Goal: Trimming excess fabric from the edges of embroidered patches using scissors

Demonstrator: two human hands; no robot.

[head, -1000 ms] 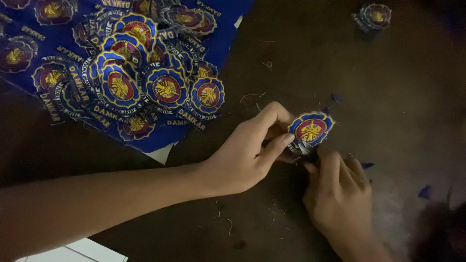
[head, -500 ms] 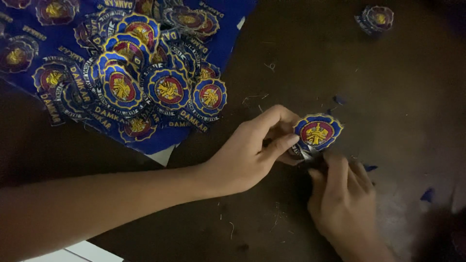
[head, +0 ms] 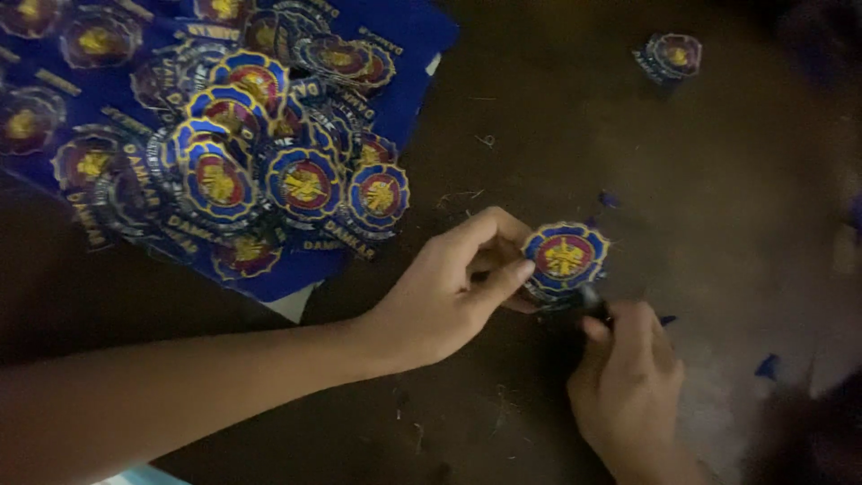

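Between the earlier frames and now, little has been shifted: the round embroidered patch (head: 566,258) is kept at nearly the same spot over the dark brown table (head: 539,117), while the right hand (head: 628,386) has been drawn slightly lower and nearer to the patch's lower edge. The patch, scalloped in blue and yellow with a red centre and a gold emblem, is pinched at its left edge by the left hand (head: 444,296), whose thumb and forefinger are closed on it while the other fingers are curled beneath. It is held just above the table surface, face up and slightly tilted. The right hand is closed around a small dark tool (head: 593,304), only the tip of which is seen, touching the patch's lower right rim; what kind of tool it is cannot be told. At upper left, a heap of similar patches (head: 260,171) is spread over a blue cloth (head: 404,36), several overlapping one another, with curved lettered strips among them. A single patch (head: 672,56) is lain well apart near the top right edge of the table. Small blue fabric scraps (head: 768,366) and loose thread ends (head: 462,196) are scattered on the table around the hands.
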